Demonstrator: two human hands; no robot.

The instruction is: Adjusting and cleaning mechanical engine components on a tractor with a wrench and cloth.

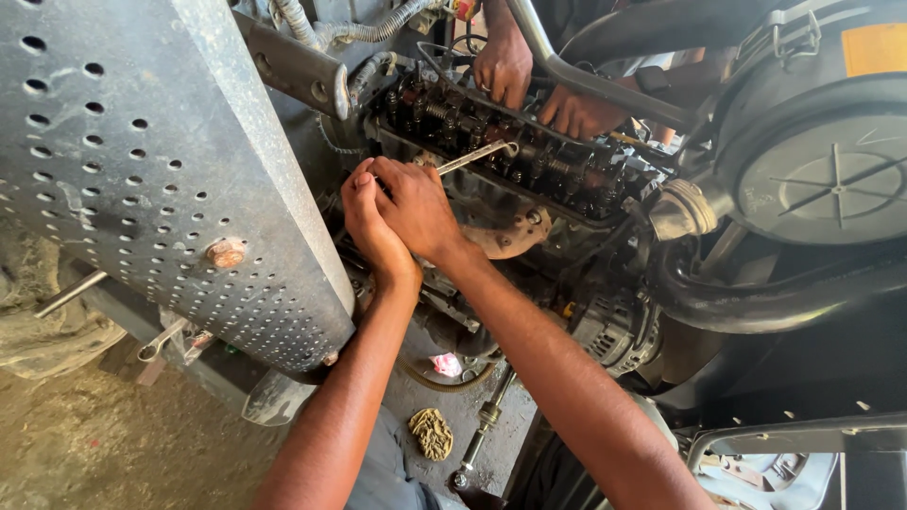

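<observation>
My left hand (368,227) and my right hand (416,210) are clasped together around the handle end of a silver wrench (475,156). The wrench reaches up and right to the open top of a dirty engine (529,156), where springs and rocker parts show. Its far end rests on a fitting among those parts. Both of my forearms stretch up from the bottom of the view.
Another person's two hands (539,85) rest on the engine's far side. A perforated metal panel (142,161) fills the left. A round black air filter housing (822,170) and thick hose (756,302) sit right. A spanner (161,342), rag (432,433) and ratchet tool (482,425) lie below.
</observation>
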